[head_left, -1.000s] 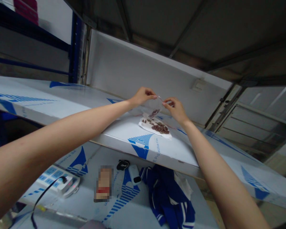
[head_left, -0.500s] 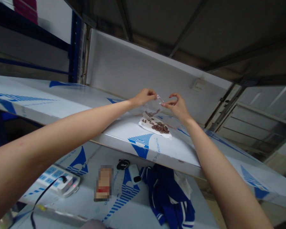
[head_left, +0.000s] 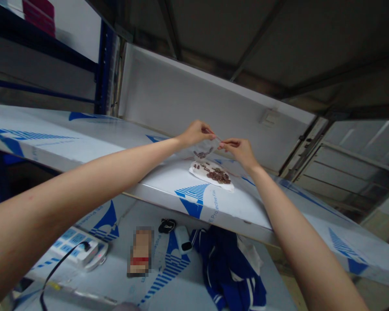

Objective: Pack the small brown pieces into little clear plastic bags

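Above a film-covered metal shelf (head_left: 155, 177), the left hand (head_left: 197, 134) and right hand (head_left: 240, 152) pinch the top of a clear plastic bag (head_left: 208, 149) holding brown pieces, over more brown pieces (head_left: 218, 176) on white paper (head_left: 199, 169).

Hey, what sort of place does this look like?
Probably a workshop or storeroom: there's a blue steel shelving rack, wide shelves still covered in printed protective film, and a power strip lying on the lower shelf.

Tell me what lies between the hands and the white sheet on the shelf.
In the head view, a clear plastic bag hangs from the left hand and right hand, dark brown pieces inside.
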Demonstrator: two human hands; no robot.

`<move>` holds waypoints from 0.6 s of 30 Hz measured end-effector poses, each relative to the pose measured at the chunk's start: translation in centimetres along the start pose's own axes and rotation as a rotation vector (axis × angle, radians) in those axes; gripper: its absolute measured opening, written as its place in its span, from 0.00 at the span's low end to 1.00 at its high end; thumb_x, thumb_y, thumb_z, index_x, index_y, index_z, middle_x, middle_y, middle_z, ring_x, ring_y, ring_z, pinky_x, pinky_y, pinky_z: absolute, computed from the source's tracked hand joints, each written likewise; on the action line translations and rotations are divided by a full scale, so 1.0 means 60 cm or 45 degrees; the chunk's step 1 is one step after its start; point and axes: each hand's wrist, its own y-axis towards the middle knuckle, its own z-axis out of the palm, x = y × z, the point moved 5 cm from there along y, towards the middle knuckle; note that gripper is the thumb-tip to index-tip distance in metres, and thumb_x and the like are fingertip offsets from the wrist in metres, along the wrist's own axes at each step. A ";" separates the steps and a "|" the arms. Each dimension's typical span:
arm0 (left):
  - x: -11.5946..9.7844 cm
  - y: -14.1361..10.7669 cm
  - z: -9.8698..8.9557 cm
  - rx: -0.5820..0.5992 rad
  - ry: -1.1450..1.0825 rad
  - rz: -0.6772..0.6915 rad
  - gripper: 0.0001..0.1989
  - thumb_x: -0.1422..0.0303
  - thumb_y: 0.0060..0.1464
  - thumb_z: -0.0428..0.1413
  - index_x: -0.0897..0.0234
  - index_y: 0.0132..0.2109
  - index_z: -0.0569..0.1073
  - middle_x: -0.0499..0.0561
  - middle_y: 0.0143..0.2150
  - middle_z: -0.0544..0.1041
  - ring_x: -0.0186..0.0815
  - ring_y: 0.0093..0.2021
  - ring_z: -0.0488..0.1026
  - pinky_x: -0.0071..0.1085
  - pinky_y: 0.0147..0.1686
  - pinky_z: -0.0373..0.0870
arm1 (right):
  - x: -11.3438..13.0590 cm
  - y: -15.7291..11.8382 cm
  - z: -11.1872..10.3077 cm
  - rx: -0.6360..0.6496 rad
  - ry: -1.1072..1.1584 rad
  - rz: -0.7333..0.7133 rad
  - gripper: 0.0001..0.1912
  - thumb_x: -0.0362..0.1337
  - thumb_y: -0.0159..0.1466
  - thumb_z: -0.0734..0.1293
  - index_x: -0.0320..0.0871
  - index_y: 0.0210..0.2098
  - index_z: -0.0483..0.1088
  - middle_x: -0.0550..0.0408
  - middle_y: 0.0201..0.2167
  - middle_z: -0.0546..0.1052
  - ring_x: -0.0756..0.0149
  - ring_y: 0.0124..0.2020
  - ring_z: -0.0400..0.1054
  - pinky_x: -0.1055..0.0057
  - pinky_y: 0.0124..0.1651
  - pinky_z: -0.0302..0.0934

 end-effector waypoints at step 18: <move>-0.008 -0.010 0.019 0.152 -0.121 0.040 0.10 0.68 0.54 0.55 0.73 0.34 0.76 0.58 0.34 0.78 0.33 0.33 0.71 0.30 0.36 0.64 | 0.005 0.002 0.008 -0.002 0.046 -0.079 0.16 0.46 0.50 0.70 0.39 0.30 0.74 0.48 0.30 0.78 0.62 0.33 0.71 0.66 0.38 0.62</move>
